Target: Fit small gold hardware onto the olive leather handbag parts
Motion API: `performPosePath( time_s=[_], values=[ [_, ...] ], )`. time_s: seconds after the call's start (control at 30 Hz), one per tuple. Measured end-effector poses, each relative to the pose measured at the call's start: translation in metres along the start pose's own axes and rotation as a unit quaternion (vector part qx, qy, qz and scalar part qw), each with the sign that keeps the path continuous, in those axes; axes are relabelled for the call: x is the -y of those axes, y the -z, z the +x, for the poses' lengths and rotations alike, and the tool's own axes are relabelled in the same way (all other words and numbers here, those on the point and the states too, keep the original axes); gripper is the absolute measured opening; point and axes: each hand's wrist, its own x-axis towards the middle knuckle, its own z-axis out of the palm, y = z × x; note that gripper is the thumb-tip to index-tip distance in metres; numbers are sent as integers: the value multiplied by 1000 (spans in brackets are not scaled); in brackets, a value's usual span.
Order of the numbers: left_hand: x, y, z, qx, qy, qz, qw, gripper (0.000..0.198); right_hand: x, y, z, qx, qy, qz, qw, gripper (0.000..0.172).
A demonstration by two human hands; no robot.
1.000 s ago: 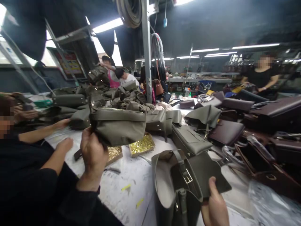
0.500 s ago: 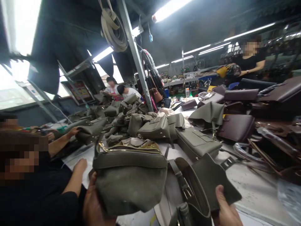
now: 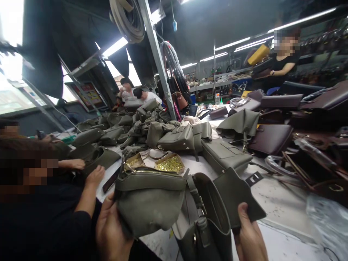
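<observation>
Both hands engaged with olive leather goods at the near table edge.
Left hand (image 3: 110,232) is closed around a zip-top olive pouch (image 3: 149,203), held up just left of the open olive bag (image 3: 206,224); right hand (image 3: 250,239) pinches that bag's flap (image 3: 236,197). Judged risk: the raised pouch could clip the tray of gold fittings (image 3: 170,164) just behind it and scatter them. White table (image 3: 272,203) is crowded, with maroon bags (image 3: 270,139) at right, in a dim, strip-lit workshop.

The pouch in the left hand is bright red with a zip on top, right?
No, not red. The head view shows the pouch in the left hand is olive green, with a zip on top.
</observation>
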Motion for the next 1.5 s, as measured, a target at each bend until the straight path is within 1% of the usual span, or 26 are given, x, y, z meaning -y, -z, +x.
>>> performPosePath(
  time_s=[0.1, 0.13, 0.27, 0.37, 0.47, 0.57, 0.67, 0.77, 0.8, 0.87, 0.9, 0.93, 0.97, 1.0, 1.1, 1.17, 1.23, 1.27, 1.33, 1.37, 1.4, 1.43, 1.47, 1.5],
  values=[
    [1, 2, -4, -27, 79, -32, 996, 37, -6, 3, -4, 1, 16, -11, 1000, 85],
    [1, 2, -4, -32, 90, -37, 995, 39, -7, 4, -5, -7, 20, -16, 1000, 84],
    [7, 5, -4, -34, 100, -40, 994, 39, -12, 5, -5, -16, 34, -29, 999, 79],
    [12, 4, -5, -34, 80, -39, 995, 39, -11, 4, -6, 0, 40, -31, 999, 79],
    [17, -1, -12, -41, 16, -23, 999, 34, -6, 0, -9, 7, 40, -26, 999, 83],
    [25, -5, -23, -56, -81, 12, 995, 30, 2, -4, -12, 2, 29, -20, 999, 86],
    [36, -5, -31, -64, -169, 74, 981, 25, 7, -8, -15, 12, 7, 3, 1000, 89],
    [45, -5, -36, -55, -256, 134, 956, 20, 9, -10, -18, 24, -10, 28, 999, 91],
    [46, -5, -38, -41, -291, 153, 944, 17, 7, -10, -19, 29, -14, 32, 999, 91],
    [46, -9, -41, 15, -352, 201, 914, 12, 3, -8, -19, 35, -26, 26, 999, 91],
    [44, -11, -42, 51, -369, 225, 900, 12, 0, -6, -18, 36, -32, 18, 999, 90],
    [42, -13, -44, 85, -372, 243, 892, 10, -3, -4, -17, 34, -38, 7, 999, 90],
    [40, -15, -46, 114, -362, 254, 890, 9, -6, -2, -16, 30, -42, -5, 999, 90],
    [37, -16, -48, 133, -342, 253, 895, 9, -8, -1, -15, 28, -42, -17, 999, 90],
    [27, -20, -53, 178, -251, 214, 927, 23, -5, -1, -14, 50, -23, -52, 997, 89],
    [19, -22, -55, 208, -203, 185, 939, 23, 2, -4, -17, 62, 4, -82, 995, 86],
    [13, -25, -55, 222, -183, 185, 940, 19, 12, -9, -22, 70, 30, -109, 991, 84],
    [12, -27, -55, 214, -187, 199, 938, 19, 16, -11, -25, 79, 42, -120, 989, 84],
    [14, -33, -52, 181, -225, 240, 927, 18, 21, -15, -31, 109, 60, -132, 983, 84],
    [16, -37, -49, 169, -257, 260, 915, 17, 22, -16, -34, 124, 65, -135, 981, 84],
    [20, -42, -47, 170, -292, 277, 900, 13, 22, -16, -36, 136, 67, -138, 979, 84],
    [23, -46, -43, 189, -323, 290, 881, 8, 21, -16, -37, 145, 66, -140, 977, 83],
    [26, -49, -40, 223, -347, 299, 860, 6, 19, -15, -37, 152, 65, -141, 976, 81],
    [29, -52, -37, 268, -362, 305, 839, 10, 17, -13, -35, 156, 64, -140, 976, 80]
  ],
)
